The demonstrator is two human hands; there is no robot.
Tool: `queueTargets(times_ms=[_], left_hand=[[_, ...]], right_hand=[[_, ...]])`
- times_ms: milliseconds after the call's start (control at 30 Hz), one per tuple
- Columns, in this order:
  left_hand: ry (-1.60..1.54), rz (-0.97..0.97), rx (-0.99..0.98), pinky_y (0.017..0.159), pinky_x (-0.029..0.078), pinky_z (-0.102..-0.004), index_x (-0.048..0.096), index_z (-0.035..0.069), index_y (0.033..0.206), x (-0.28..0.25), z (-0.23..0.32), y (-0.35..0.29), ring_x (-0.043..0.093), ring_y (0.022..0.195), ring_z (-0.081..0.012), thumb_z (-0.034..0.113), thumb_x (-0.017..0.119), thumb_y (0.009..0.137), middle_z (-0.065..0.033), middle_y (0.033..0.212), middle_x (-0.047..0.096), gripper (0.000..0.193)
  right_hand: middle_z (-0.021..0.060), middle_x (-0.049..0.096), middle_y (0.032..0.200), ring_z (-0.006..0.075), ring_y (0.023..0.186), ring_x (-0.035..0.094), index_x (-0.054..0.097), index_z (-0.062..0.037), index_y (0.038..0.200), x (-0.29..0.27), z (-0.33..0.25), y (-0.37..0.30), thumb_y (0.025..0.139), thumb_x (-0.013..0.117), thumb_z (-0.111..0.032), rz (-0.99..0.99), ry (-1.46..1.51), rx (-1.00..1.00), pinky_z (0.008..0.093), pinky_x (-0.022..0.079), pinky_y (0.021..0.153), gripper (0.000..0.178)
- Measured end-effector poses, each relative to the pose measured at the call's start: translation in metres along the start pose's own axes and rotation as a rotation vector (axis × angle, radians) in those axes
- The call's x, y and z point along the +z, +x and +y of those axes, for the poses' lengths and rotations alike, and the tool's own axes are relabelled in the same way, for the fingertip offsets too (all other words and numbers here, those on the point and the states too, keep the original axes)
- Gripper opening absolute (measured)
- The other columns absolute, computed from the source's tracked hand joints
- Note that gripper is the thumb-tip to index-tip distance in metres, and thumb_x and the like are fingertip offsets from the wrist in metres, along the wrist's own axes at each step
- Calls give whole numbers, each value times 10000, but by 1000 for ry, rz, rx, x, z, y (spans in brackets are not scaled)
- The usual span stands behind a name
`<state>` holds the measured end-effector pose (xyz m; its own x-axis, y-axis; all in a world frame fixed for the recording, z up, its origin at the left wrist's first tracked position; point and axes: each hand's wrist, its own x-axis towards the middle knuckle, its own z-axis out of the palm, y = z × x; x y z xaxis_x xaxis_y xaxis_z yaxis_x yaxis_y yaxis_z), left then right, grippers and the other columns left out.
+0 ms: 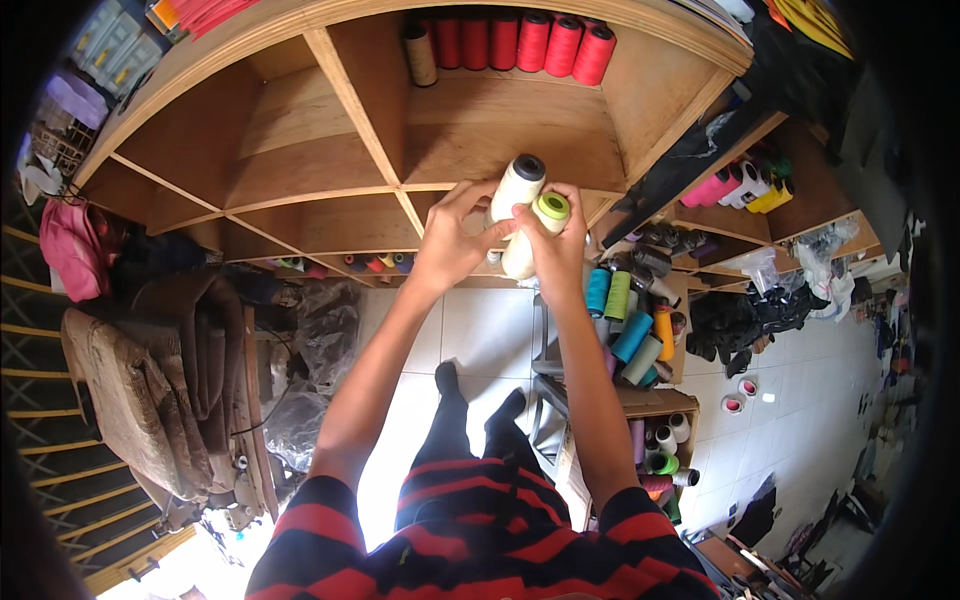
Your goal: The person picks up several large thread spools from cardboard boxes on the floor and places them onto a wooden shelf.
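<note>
Cream thread cones [514, 190] (one lime-topped)

No readable lettering or numbers.

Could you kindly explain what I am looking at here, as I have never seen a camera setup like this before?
There is no robot here, just a person working bare-handed. The single picture comes from a fisheye camera worn on the head, looking down, so straight edges bend toward the rim and the forearms rise from below.

The left hand holds a cream spool with a dark top, and the right hand holds a cream spool with a green top, close beside it. Behind them is a wooden shelf divided into compartments; in one stand a row of red spools and a tan spool. More coloured spools lie to the right, above a tiled floor.
</note>
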<state>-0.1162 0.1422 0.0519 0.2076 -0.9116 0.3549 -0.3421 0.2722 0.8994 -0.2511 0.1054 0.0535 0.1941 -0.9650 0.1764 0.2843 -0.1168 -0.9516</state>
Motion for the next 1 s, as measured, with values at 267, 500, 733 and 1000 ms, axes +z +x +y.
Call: queueTargets(times_ms=[267, 500, 733, 1000], left_hand=[[233, 454, 70, 695, 492, -386, 603, -49, 1028, -6, -25, 73, 623, 768, -317, 87, 762, 736, -209, 906, 618, 359], [337, 600, 198, 747, 474, -476, 588, -29, 1028, -6, -58, 151, 591, 845, -436, 127, 735, 757, -219, 919, 620, 346], [603, 538, 57, 834, 462, -508, 554, 6, 1025, 2, -72, 183, 566, 971, -448, 102, 715, 756, -245, 1054, 593, 328], [530, 665, -25, 854, 469, -495, 542, -14, 1080, 5, -96, 196, 551, 1030, -442, 76, 733, 712, -252, 1104, 572, 424]], right_hand=[[156, 550, 1281, 128, 977, 580, 450, -41, 1000, 11, 1, 1, 847, 661, -39, -23, 50, -87, 256, 468, 855, 260], [142, 569, 1247, 100, 908, 591, 433, -36, 998, 12, 2, -25, 846, 646, -19, -51, 94, 37, 235, 479, 799, 263], [117, 580, 1221, 103, 867, 605, 425, -45, 989, -9, 17, -46, 841, 646, -23, 3, 57, 115, 228, 484, 773, 267], [141, 582, 1186, 155, 896, 629, 419, -36, 985, -25, 14, -59, 846, 625, -17, 49, 70, 179, 252, 489, 771, 249]])
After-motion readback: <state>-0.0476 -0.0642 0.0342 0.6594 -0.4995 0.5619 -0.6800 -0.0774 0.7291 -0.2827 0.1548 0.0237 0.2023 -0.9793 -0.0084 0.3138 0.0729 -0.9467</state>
